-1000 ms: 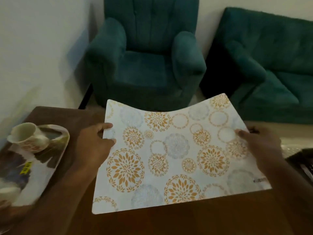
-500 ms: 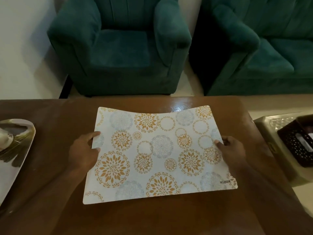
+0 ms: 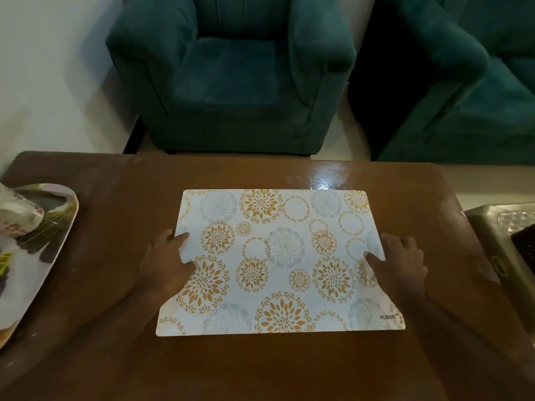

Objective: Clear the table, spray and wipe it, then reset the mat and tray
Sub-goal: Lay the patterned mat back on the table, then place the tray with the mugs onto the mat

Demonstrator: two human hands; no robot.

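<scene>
A white place mat (image 3: pixel 278 264) with orange and grey flower circles lies flat in the middle of the brown table (image 3: pixel 115 198). My left hand (image 3: pixel 166 257) rests on the mat's left edge, with a fingertip and the thumb on top of it. My right hand (image 3: pixel 401 257) rests at the right edge, its thumb pressed on the mat and its fingers beside the rim. A patterned tray (image 3: pixel 62 227) sits at the table's left edge and carries a tipped floral cup (image 3: pixel 21 217).
A teal armchair (image 3: pixel 231 73) stands just behind the table. A second teal seat (image 3: pixel 463 82) is at the back right. To the right of the table is a low metallic stand (image 3: pixel 486 227) holding a dark basket (image 3: pixel 525 244).
The mat was bowed and held above the table; it has come down and now lies flat. Both hands lowered with it, and the view tilted down over the table.
</scene>
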